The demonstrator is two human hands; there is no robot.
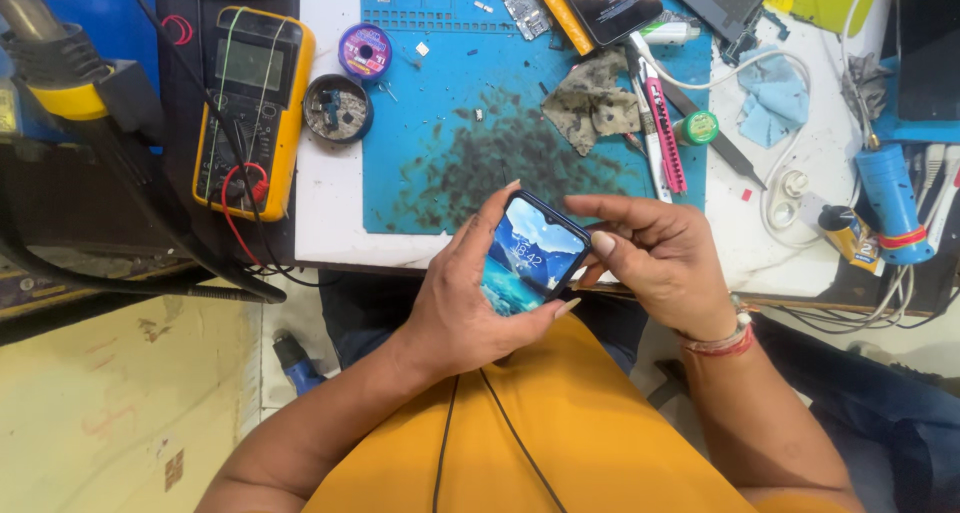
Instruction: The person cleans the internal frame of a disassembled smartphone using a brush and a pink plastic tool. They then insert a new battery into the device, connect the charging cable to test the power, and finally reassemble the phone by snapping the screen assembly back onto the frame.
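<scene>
My left hand (470, 303) cradles a dark smartphone (530, 253) from below and the left side, its lit screen showing a blue landscape picture. My right hand (655, 258) grips the phone's right edge, thumb tip pressed near the upper right of the screen. Both hands hold the phone just in front of the near edge of the workbench, above my lap and yellow garment.
A stained blue work mat (450, 103) lies on the white bench. A yellow multimeter (250, 108) stands at left. A grey rag (592, 101), pink tool (665, 133), blue cloth (775, 98), another phone (610, 3), small round tin (338, 108) and a blue-handled iron (888, 198) are scattered behind.
</scene>
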